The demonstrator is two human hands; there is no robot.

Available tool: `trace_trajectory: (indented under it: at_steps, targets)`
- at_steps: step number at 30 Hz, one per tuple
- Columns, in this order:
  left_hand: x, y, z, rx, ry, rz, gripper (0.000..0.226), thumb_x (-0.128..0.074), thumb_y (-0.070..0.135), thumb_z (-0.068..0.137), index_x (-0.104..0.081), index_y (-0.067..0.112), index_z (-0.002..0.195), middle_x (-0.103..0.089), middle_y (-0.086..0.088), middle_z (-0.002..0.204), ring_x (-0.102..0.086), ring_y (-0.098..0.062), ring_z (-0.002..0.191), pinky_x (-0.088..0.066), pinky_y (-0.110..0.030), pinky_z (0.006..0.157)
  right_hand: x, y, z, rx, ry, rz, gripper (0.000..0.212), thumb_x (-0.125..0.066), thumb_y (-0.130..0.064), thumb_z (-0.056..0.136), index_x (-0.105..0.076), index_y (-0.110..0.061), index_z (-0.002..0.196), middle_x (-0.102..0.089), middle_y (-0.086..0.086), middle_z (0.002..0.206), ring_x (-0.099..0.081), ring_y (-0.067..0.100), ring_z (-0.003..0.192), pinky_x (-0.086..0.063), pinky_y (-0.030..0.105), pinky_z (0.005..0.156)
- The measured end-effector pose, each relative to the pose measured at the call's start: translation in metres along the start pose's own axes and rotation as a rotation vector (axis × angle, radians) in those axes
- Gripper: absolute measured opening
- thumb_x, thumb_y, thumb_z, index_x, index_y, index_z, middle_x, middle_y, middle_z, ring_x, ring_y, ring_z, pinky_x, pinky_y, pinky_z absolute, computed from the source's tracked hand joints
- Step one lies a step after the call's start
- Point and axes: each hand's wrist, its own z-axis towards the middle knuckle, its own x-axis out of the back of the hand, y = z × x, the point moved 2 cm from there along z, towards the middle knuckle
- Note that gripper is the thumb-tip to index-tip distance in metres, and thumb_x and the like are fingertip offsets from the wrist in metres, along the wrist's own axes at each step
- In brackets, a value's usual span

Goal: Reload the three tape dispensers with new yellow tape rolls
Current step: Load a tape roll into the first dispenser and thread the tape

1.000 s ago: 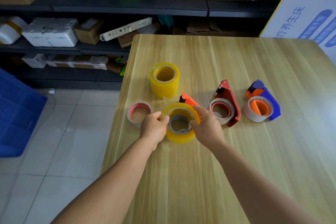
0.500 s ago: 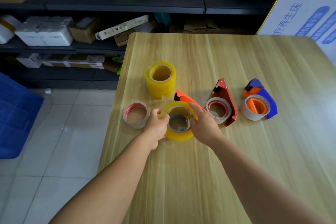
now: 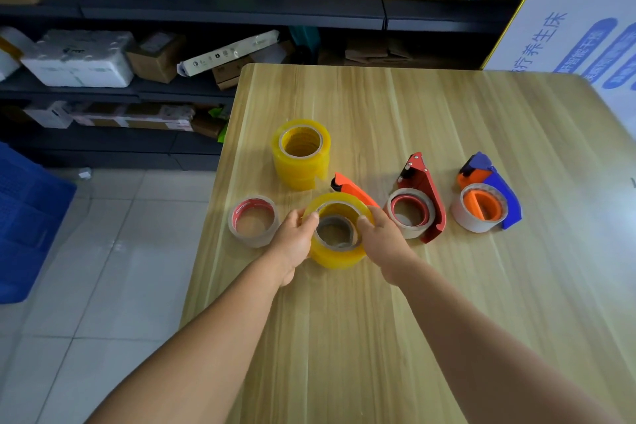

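Little moved since 0.5 s ago: both hands kept on the same yellow roll point(image 3: 339, 253), same spot on the bench point(image 3: 447, 320); orange dispenser point(image 3: 351, 190) unchanged behind it.

Left hand point(image 3: 292, 241): fingers curled round the roll's left side, thumb tip on the top rim. Grip closed on the roll.

Right hand point(image 3: 383, 237): fingers curled round the roll's right side, thumb tip on the top rim opposite the left thumb. Grip closed on the roll.

Roll held flat between the two hands, core opening facing up, lower edge at or just above the bench; contact with the bench cannot be told. Grey-brown ring visible inside the core; whether a dispenser hub or the roll's own cardboard cannot be told. Orange dispenser mostly hidden by the roll, only its far end showing up and right of it.

Yellow stack point(image 3: 301, 153): upright, behind the held roll and near it, apart from both hands.

Red-core roll point(image 3: 254, 221): flat on the bench, just left of the left hand.

Red dispenser point(image 3: 425, 196): right of the right hand, close, carrying a thin roll with a red core.

Blue dispenser point(image 3: 495, 193): farthest right, well apart from the hands, orange hub showing inside a pale roll.

Shelves point(image 3: 206, 7) with boxes beyond the bench; blue crate point(image 3: 24, 217) on the floor at left.
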Motion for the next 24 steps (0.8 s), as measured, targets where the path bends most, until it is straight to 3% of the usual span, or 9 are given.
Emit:
trace_trajectory:
  at_steps: [2, 7, 12, 17, 21, 24]
  targets:
    - [0.000, -0.002, 0.003, 0.014, -0.014, -0.007, 0.058, -0.048, 0.049, 0.094, -0.033, 0.027, 0.145, -0.046, 0.000, 0.143, -0.045, -0.023, 0.130, -0.040, -0.048, 0.108, -0.005, 0.003, 0.005, -0.038, 0.023, 0.124, 0.037, -0.036, -0.027, 0.104, -0.043, -0.021, 0.140, -0.053, 0.000, 0.132, -0.050, 0.019, 0.120, -0.042, 0.033, 0.098]
    - [0.005, -0.011, 0.009, 0.052, -0.038, -0.139, 0.054, -0.051, 0.036, 0.096, -0.036, 0.022, 0.146, -0.050, -0.002, 0.142, -0.046, -0.020, 0.130, -0.038, -0.039, 0.108, -0.012, 0.015, 0.006, -0.080, 0.087, 0.318, 0.028, -0.051, -0.033, 0.099, -0.055, -0.025, 0.125, -0.063, -0.005, 0.115, -0.058, 0.014, 0.105, -0.046, 0.031, 0.088]
    - [0.002, -0.006, 0.002, 0.080, -0.008, -0.077, 0.056, -0.044, 0.042, 0.098, -0.027, 0.026, 0.148, -0.043, 0.002, 0.144, -0.046, -0.021, 0.129, -0.045, -0.043, 0.104, -0.016, 0.023, 0.006, -0.195, 0.081, 0.336, 0.038, -0.056, -0.045, 0.092, -0.054, -0.028, 0.127, -0.062, -0.004, 0.117, -0.058, 0.020, 0.110, -0.049, 0.043, 0.097]
    - [-0.002, -0.003, -0.006, 0.047, -0.113, -0.095, 0.063, -0.061, 0.024, 0.092, -0.029, 0.032, 0.145, -0.053, 0.001, 0.135, -0.057, -0.019, 0.117, -0.050, -0.037, 0.091, -0.020, 0.030, 0.006, -0.315, 0.018, 0.490, 0.031, -0.069, -0.015, 0.084, -0.061, -0.017, 0.114, -0.071, 0.009, 0.106, -0.069, 0.027, 0.098, -0.056, 0.046, 0.090]
    - [-0.004, -0.010, -0.003, 0.061, -0.079, -0.093, 0.076, -0.066, 0.015, 0.089, -0.023, 0.033, 0.149, -0.051, 0.000, 0.138, -0.055, -0.022, 0.120, -0.045, -0.046, 0.101, -0.024, 0.033, 0.001, -0.345, 0.050, 0.517, 0.032, -0.069, -0.005, 0.083, -0.061, -0.014, 0.113, -0.070, 0.014, 0.104, -0.069, 0.029, 0.095, -0.057, 0.046, 0.087]
    - [-0.006, -0.019, -0.007, 0.052, -0.028, -0.007, 0.084, -0.072, 0.021, 0.080, -0.024, 0.038, 0.147, -0.049, 0.000, 0.142, -0.051, -0.022, 0.126, -0.040, -0.046, 0.107, -0.029, 0.042, 0.000, -0.377, 0.066, 0.552, 0.033, -0.068, 0.001, 0.081, -0.063, -0.016, 0.110, -0.071, 0.014, 0.104, -0.069, 0.029, 0.090, -0.058, 0.043, 0.084]
